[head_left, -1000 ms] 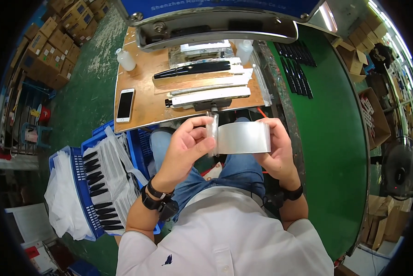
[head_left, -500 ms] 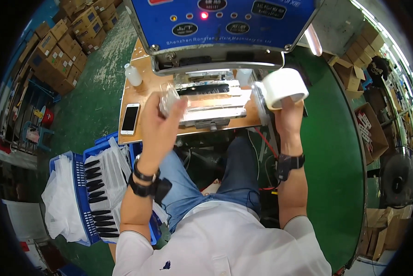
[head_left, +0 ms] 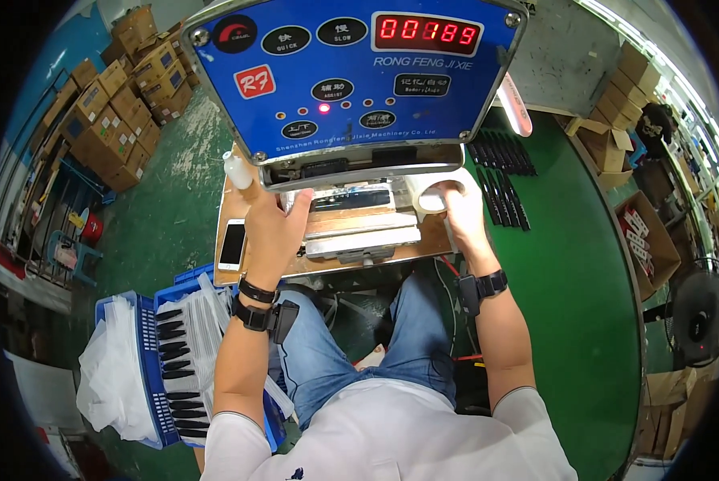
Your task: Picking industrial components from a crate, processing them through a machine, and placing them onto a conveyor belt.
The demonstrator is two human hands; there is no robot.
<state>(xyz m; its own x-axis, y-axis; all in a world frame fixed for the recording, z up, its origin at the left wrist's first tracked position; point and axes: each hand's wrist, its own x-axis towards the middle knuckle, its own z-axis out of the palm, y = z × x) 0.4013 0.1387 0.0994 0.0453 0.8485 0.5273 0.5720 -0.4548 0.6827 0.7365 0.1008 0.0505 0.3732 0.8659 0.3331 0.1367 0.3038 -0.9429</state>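
Right hand [head_left: 466, 215] grips the wide tape roll [head_left: 430, 180], digits at its core, near the table's [head_left: 436, 240] right edge. Left hand [head_left: 274, 232]: near left edge, beside smartphone [head_left: 232, 244]; finger closure indeterminable.

A brown wooden table [head_left: 433, 243] carries a smartphone [head_left: 232, 244], screen dark, near its left edge, a white bottle [head_left: 238, 171] beyond it, and a pale metal fixture [head_left: 363, 240] across the middle. The green bench [head_left: 568, 321] on the right bears slim black pieces [head_left: 506, 200] in two rows.
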